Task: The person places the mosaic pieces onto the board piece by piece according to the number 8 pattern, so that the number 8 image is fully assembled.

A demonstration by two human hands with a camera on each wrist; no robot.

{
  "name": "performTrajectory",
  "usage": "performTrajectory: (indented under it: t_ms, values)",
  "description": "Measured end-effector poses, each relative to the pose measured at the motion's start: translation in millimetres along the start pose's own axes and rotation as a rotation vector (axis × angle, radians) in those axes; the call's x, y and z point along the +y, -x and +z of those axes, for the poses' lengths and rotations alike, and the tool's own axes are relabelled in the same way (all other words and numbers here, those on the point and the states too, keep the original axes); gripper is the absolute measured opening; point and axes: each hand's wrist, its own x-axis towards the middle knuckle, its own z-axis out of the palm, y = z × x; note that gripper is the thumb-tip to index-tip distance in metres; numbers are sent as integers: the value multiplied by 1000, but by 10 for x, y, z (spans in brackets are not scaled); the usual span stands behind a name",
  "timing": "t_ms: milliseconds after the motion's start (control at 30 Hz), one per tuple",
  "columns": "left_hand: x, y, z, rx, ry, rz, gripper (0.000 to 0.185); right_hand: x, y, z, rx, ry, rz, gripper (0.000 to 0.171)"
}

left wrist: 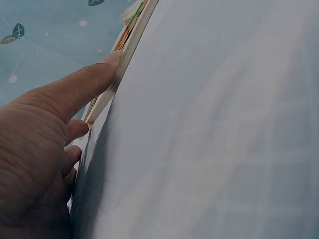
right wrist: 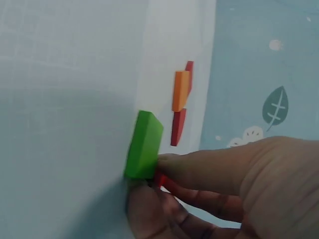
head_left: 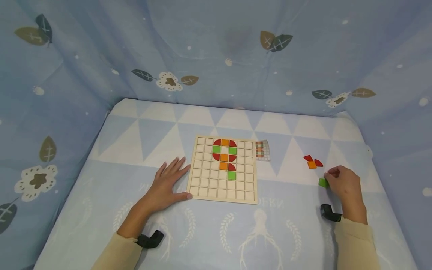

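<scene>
Our left hand [head_left: 167, 183] lies flat on the cloth with its fingers straight and spread, the fingertips against the near-left edge of the wooden grid board [head_left: 223, 169] — we judge it is there to keep the board from sliding. Our right hand [head_left: 344, 185] is out at the far right, well apart from the board, with thumb and fingertips curled onto the green square tile [head_left: 323, 182], pinching it at its near edge where it sits on the cloth. Just beyond that hand lie the orange tile [head_left: 312, 164] and two red pieces [head_left: 308, 158], touching each other in a small cluster — loose stock, it seems, kept within easy reach of the picking hand.

On the board, red, orange and green tiles fill part of the middle cells; a small pattern card [head_left: 263, 150] lies just past the board's far-right corner, toward the right hand's side.

The head view gives the whole layout but the pinch is small in it. The right wrist view shows it closely: the green tile [right wrist: 144, 145] stands raised on one edge, the thumb below and a finger [right wrist: 209, 167] at its side, with a red scrap showing between the fingers that we cannot identify. The left wrist view adds only that one straight finger [left wrist: 82, 84] presses the board's thin edge [left wrist: 115, 74].
</scene>
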Motion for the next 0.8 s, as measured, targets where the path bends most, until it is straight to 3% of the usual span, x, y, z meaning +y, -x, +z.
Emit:
performTrajectory:
  t_ms: [133, 367, 567, 700, 800]
  values:
    - [-4, 4, -6, 2, -6, 6, 92, -21, 30, -12, -64, 8, 59, 28]
    - [-14, 20, 13, 10, -5, 2, 91, -67, 36, -35, -87, 72, 15, 27]
    - [-17, 23, 6, 6, 0, -3, 92, -43, 76, -58, -138, 60, 43, 33]
    - [-22, 18, 10, 13, 0, 5, 92, 27, 129, -87, -166, 41, -9, 31]
    - [-20, 9, 15, 14, 2, 14, 92, 79, 211, -87, -121, 25, -68, 28]
